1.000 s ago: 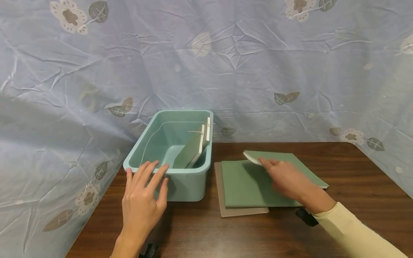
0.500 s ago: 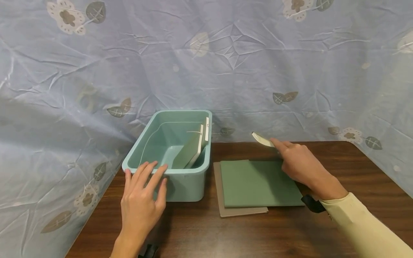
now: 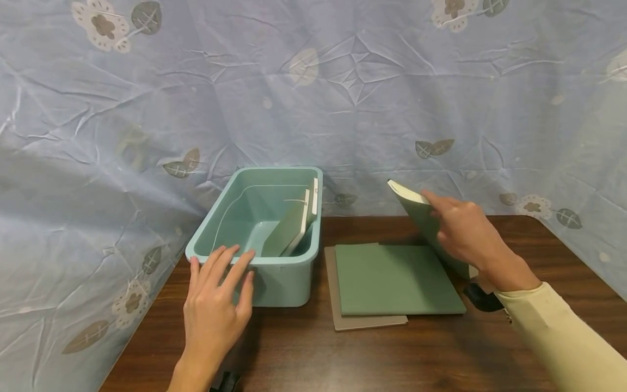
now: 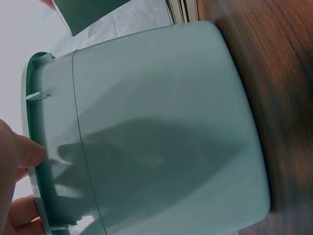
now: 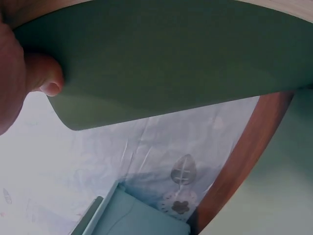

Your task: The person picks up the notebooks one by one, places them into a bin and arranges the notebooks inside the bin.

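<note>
My right hand [image 3: 467, 234] pinches a green notebook [image 3: 423, 220] by its upper edge and holds it tilted above the right side of the table. Its cream pages show along the top; in the right wrist view my thumb [image 5: 46, 76] presses the bending green cover [image 5: 161, 63]. Left of it lies a larger green notebook [image 3: 397, 280] over a brown one [image 3: 345, 321]. My left hand [image 3: 215, 302], fingers spread and relaxed, rests on the near rim of a pale teal plastic bin [image 3: 286, 286]; the bin's wall [image 4: 161, 127] fills the left wrist view.
Inside the bin, a green book [image 3: 286, 226] with a white edge leans against its right side, with another behind it. The dark wood table [image 3: 367, 359] ends at a hanging patterned cloth [image 3: 372, 125] behind and at the sides.
My right hand has lifted the top green notebook off the pile, raised it to the right and turned it steeply, baring the larger notebook below. My left hand has stayed on the bin's rim.
</note>
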`<state>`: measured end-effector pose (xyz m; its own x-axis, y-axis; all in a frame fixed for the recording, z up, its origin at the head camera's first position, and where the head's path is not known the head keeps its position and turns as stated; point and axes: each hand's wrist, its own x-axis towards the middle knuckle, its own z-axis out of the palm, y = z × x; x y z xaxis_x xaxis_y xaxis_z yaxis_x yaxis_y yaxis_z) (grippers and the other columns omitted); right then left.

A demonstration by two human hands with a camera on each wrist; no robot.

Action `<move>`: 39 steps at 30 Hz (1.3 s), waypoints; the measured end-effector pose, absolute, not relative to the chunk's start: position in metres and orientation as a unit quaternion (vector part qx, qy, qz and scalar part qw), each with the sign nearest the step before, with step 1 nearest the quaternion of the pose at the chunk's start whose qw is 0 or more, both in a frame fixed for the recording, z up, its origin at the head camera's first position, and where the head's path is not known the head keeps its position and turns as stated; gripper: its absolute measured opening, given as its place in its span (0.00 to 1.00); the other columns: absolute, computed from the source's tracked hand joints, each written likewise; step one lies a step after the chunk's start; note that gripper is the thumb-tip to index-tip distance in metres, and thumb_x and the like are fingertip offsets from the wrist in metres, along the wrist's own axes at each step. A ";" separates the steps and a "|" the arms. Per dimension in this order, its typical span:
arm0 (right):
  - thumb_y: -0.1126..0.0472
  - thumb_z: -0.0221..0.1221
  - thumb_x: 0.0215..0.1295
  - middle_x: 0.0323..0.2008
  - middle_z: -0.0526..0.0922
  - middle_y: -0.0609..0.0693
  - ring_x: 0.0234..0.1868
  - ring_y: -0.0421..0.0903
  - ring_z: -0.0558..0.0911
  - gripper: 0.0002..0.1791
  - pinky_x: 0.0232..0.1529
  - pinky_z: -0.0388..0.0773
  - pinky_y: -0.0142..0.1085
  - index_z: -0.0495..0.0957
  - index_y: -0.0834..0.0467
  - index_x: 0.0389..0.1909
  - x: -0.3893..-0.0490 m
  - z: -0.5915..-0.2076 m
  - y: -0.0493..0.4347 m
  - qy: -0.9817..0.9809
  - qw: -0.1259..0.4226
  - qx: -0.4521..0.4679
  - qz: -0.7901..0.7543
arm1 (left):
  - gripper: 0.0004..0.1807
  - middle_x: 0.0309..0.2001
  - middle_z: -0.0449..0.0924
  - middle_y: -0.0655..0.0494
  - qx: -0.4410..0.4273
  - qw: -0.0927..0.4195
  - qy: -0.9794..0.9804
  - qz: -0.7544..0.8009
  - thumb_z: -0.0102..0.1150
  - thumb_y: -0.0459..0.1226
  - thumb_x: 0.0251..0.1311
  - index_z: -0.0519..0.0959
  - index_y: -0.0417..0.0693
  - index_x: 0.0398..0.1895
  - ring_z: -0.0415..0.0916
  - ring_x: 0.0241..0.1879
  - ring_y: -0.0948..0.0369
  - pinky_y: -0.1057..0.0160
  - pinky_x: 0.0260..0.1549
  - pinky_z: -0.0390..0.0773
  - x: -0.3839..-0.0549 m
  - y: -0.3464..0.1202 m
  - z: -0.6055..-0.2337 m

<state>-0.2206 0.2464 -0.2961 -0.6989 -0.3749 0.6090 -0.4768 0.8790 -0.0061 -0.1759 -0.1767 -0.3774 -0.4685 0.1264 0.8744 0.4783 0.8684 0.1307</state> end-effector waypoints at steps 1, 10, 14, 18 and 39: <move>0.79 0.54 0.47 0.37 0.87 0.61 0.32 0.59 0.86 0.36 0.33 0.82 0.53 0.72 0.62 0.64 -0.221 -0.295 0.246 -0.914 0.321 0.233 0.085 | 0.17 0.56 0.81 0.48 -0.181 0.481 -0.839 -0.181 0.57 0.39 0.63 0.83 0.52 0.55 0.74 0.60 0.46 0.28 0.66 0.58 -0.176 -0.177 -0.377; 0.77 0.55 0.57 0.40 0.87 0.62 0.36 0.62 0.87 0.28 0.35 0.82 0.55 0.74 0.62 0.61 -0.222 -0.279 0.241 -0.888 0.371 0.248 0.111 | 0.18 0.57 0.81 0.47 -0.182 0.471 -0.846 -0.172 0.57 0.39 0.64 0.82 0.52 0.56 0.74 0.61 0.46 0.28 0.65 0.57 -0.174 -0.178 -0.378; 0.78 0.55 0.57 0.40 0.87 0.62 0.34 0.61 0.86 0.28 0.32 0.81 0.53 0.75 0.63 0.61 -0.222 -0.271 0.236 -0.878 0.381 0.263 0.116 | 0.18 0.57 0.81 0.47 -0.181 0.466 -0.848 -0.173 0.57 0.39 0.64 0.82 0.52 0.56 0.73 0.62 0.46 0.28 0.66 0.56 -0.174 -0.179 -0.378; 0.79 0.56 0.55 0.42 0.86 0.64 0.34 0.60 0.86 0.29 0.31 0.81 0.52 0.76 0.64 0.60 -0.222 -0.265 0.231 -0.868 0.394 0.275 0.124 | 0.18 0.57 0.81 0.47 -0.180 0.467 -0.848 -0.174 0.57 0.39 0.64 0.82 0.53 0.56 0.73 0.62 0.46 0.28 0.66 0.56 -0.175 -0.179 -0.377; 0.78 0.57 0.57 0.41 0.87 0.62 0.38 0.59 0.87 0.26 0.33 0.83 0.52 0.78 0.63 0.59 -0.221 -0.235 0.197 -0.828 0.452 0.303 0.135 | 0.17 0.57 0.81 0.46 -0.180 0.468 -0.848 -0.173 0.56 0.40 0.64 0.82 0.51 0.56 0.73 0.62 0.45 0.28 0.66 0.56 -0.175 -0.178 -0.378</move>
